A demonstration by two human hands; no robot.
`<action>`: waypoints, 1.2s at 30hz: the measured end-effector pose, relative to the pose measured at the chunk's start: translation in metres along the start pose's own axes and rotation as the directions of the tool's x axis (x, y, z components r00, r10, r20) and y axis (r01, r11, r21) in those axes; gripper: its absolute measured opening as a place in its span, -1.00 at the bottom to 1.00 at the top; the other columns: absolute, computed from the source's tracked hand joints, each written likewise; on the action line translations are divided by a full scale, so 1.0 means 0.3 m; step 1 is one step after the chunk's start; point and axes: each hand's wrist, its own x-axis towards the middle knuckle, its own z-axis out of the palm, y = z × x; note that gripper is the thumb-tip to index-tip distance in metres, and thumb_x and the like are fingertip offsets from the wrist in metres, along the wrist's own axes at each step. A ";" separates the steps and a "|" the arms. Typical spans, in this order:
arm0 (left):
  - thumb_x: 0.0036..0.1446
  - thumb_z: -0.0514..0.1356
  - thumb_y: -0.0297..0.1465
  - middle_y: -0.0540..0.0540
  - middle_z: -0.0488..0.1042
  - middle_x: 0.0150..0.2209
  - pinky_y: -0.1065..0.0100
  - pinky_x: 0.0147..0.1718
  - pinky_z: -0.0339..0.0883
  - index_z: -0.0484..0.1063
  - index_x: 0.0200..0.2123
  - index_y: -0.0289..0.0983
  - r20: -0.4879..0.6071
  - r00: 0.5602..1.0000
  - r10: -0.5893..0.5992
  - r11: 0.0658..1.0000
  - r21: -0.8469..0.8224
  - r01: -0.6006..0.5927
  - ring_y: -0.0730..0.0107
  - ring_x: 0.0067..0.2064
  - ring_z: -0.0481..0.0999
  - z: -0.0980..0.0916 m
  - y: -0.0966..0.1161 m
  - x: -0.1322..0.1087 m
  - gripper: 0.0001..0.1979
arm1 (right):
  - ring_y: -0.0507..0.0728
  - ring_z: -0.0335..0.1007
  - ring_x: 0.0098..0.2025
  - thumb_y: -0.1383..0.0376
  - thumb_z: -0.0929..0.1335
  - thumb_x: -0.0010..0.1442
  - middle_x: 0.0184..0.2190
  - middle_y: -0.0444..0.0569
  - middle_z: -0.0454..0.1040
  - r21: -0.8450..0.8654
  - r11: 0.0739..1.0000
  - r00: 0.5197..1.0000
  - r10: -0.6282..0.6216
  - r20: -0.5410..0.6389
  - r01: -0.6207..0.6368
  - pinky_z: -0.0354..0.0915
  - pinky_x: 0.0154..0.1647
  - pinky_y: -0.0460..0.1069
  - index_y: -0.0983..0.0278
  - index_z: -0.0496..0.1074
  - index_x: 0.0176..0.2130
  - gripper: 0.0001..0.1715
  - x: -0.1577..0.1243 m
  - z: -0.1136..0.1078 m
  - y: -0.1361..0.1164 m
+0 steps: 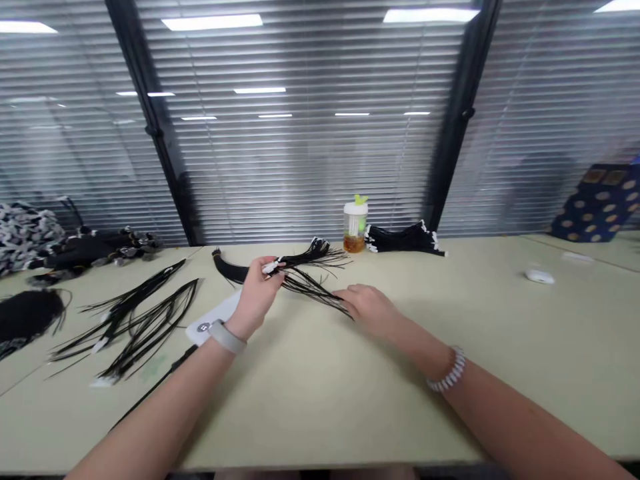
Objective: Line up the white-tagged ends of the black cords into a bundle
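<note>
**A:** Background first?

**B:** Grey horizontal blinds [310, 167] behind black window frames, running along the far edge of a long, pale khaki surface [310, 413].

**A:** Left hand?

**B:** The person's left hand [255, 297] is raised off the surface, pinching the white-tipped end of a thin bundle of glossy black strands [313, 283]. A grey wristband [227, 337] sits on that wrist.

**A:** Right?

**B:** The right hand [367, 310] is low and open, fingers loosely extended, its fingertips at the loose black ends of the same bundle. A white beaded bracelet [447, 370] circles the wrist.

**A:** Where does the bundle lie?

**B:** Mid-surface between the hands, fanned out in two directions, just in front of a thick, tapered black hank [233, 270].

**A:** What else is close by?

**B:** A white card [215, 317] lies beside the left wrist. Further left are two loose sprays of long black strands with white tips [140, 327].

**A:** Far edge?

**B:** A clear plastic bottle with a white cap, green top and amber liquid [355, 227] stands upright beside a black bundle with white tips [403, 240].
</note>
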 end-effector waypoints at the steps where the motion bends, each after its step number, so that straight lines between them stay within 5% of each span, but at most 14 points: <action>1: -0.11 0.22 -0.41 -0.13 0.45 -0.18 0.25 -0.23 0.36 0.26 -0.12 -0.27 0.022 0.999 -0.025 1.000 0.020 0.025 0.36 -0.24 0.47 -0.011 -0.003 0.008 -0.59 | 0.15 0.37 -0.24 0.39 0.20 0.23 -0.33 0.02 0.48 -0.009 1.000 1.000 0.014 -0.020 -0.014 0.21 -0.19 0.01 0.26 0.46 -0.14 -0.69 0.002 0.007 0.017; 6: -0.13 0.24 -0.34 -0.01 0.40 -0.45 0.31 -0.31 0.40 0.38 -0.29 -0.33 0.185 0.970 -0.160 0.975 0.183 0.126 0.45 -0.42 0.45 -0.061 -0.037 0.038 -0.72 | 0.25 0.27 -0.04 0.33 0.25 0.22 -0.11 0.16 0.41 -0.052 0.995 0.984 0.080 -0.159 -0.090 0.12 -0.01 0.11 0.31 0.51 -0.26 -0.75 0.010 0.014 0.081; 12: -0.08 0.23 -0.33 -0.03 0.44 -0.45 0.38 -0.42 0.41 0.37 -0.34 -0.32 0.181 0.956 -0.230 0.933 0.320 0.164 0.38 -0.41 0.51 -0.082 -0.072 0.065 -0.78 | 0.08 0.36 -0.36 0.24 0.17 0.29 -0.39 -0.01 0.50 0.001 0.992 0.958 0.121 -0.262 -0.125 0.22 -0.25 -0.03 0.31 0.48 -0.28 -0.64 0.011 -0.012 0.060; 17: -0.08 0.20 -0.46 -0.03 0.44 -0.54 0.45 -0.53 0.37 0.32 -0.48 -0.30 0.101 0.966 -0.237 0.853 0.498 0.157 0.35 -0.45 0.52 -0.094 -0.110 0.091 -0.92 | -0.02 0.26 -0.56 0.17 0.20 0.26 -0.61 -0.15 0.42 -0.016 1.000 0.987 -0.008 -0.162 0.006 0.16 -0.48 -0.13 0.28 0.47 -0.41 -0.62 0.004 -0.027 -0.022; 21: -0.04 0.16 -0.40 -0.10 0.49 -0.44 0.48 -0.53 0.35 0.30 -0.47 -0.29 0.005 0.984 -0.178 0.792 0.595 0.140 0.36 -0.42 0.54 -0.113 -0.127 0.115 -0.91 | 0.03 0.29 -0.54 0.28 0.27 0.18 -0.63 -0.09 0.41 -0.149 0.984 0.991 -0.107 -0.080 0.095 0.18 -0.13 0.02 0.30 0.44 -0.51 -0.71 0.006 -0.065 -0.022; 26: -0.06 0.12 -0.41 -0.11 0.52 -0.50 0.45 -0.48 0.33 0.31 -0.46 -0.29 -0.054 0.992 -0.118 0.709 0.694 0.123 0.32 -0.43 0.55 -0.131 -0.129 0.130 -0.93 | 0.13 0.36 -0.40 0.49 0.20 0.13 -0.51 0.03 0.46 -0.346 0.938 0.992 -0.079 -0.100 0.039 -0.17 0.16 0.26 0.35 0.45 -0.47 -0.71 0.015 -0.102 0.033; 29: -0.10 0.09 -0.43 -0.10 0.50 -0.59 0.39 -0.40 0.31 0.33 -0.53 -0.27 -0.057 0.995 -0.078 0.643 0.760 0.094 0.25 -0.40 0.55 -0.133 -0.125 0.129 -0.95 | 0.20 0.35 -0.16 0.51 0.17 0.14 -0.22 0.11 0.49 -0.493 0.870 0.977 -0.102 -0.189 -0.005 -0.44 0.21 0.32 0.37 0.46 -0.28 -0.69 0.017 -0.083 0.039; 32: -0.12 0.07 -0.45 -0.12 0.50 -0.62 0.36 -0.36 0.29 0.34 -0.58 -0.27 -0.040 0.998 -0.055 0.585 0.808 0.064 0.21 -0.38 0.54 -0.128 -0.116 0.124 -0.92 | 0.24 0.10 0.14 0.48 0.16 0.17 0.10 0.17 0.27 -0.548 0.834 0.934 -0.138 -0.329 -0.070 -0.61 0.20 0.33 0.43 0.30 0.04 -0.56 0.016 -0.052 0.024; 36: -0.11 0.05 -0.46 -0.17 0.54 -0.54 0.33 -0.35 0.28 0.40 -0.46 -0.29 -0.015 1.000 -0.015 0.527 0.849 0.020 0.15 -0.33 0.54 -0.114 -0.107 0.112 -0.86 | 0.22 -0.05 0.22 0.44 0.17 0.18 0.21 0.16 0.11 -0.553 0.825 0.880 -0.170 -0.444 -0.120 -0.62 0.18 0.34 0.42 0.13 0.17 -0.45 0.014 -0.036 -0.004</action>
